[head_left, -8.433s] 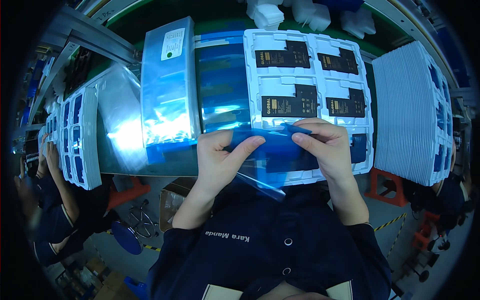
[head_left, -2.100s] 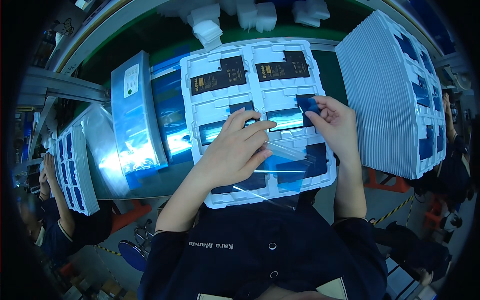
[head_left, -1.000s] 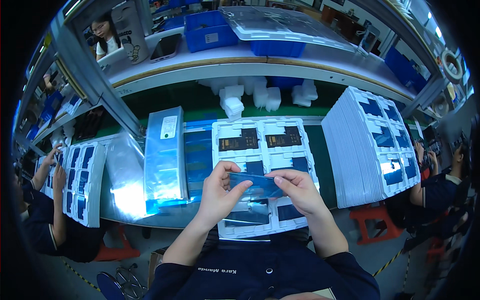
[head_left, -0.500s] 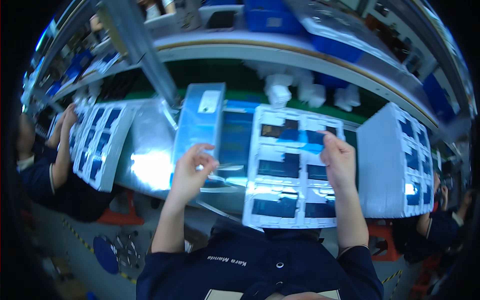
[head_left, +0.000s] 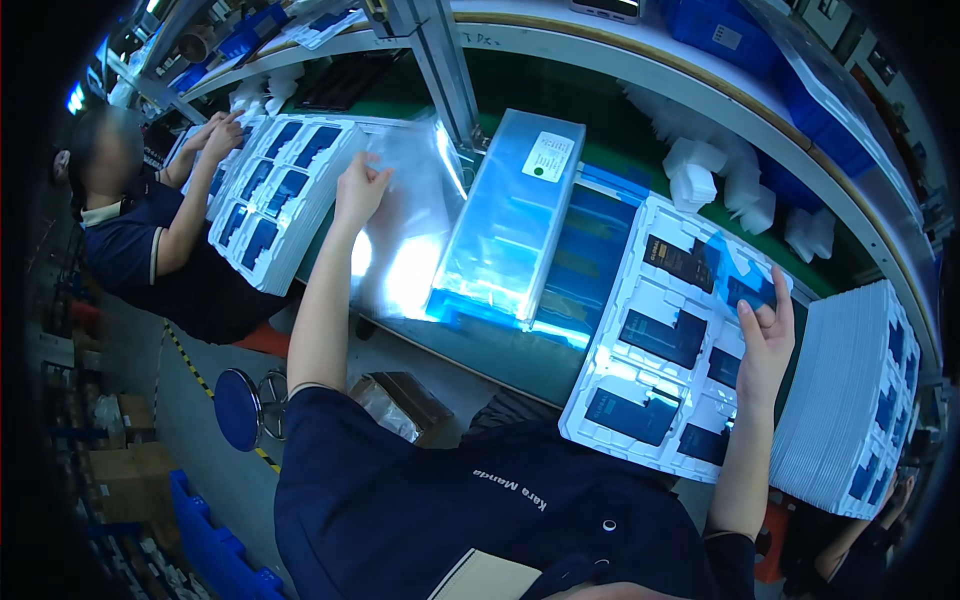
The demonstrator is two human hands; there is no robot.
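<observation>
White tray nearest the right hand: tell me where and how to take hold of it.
Grip the white tray by its left and right rims, probably best with the left hand and right hand coming in from opposite sides. It is wide and shallow, with dark battery packs sitting in open compartments, so a hold on both sides should keep it level.

**Posture of the Arms and Hands**

The left forearm [head_left: 322, 300] extends forward, well apart from the right; the left hand [head_left: 362, 190] has its fingers bent. The right forearm [head_left: 745, 450] rises to the right hand [head_left: 768, 335], index finger [head_left: 780, 286] upright.
</observation>
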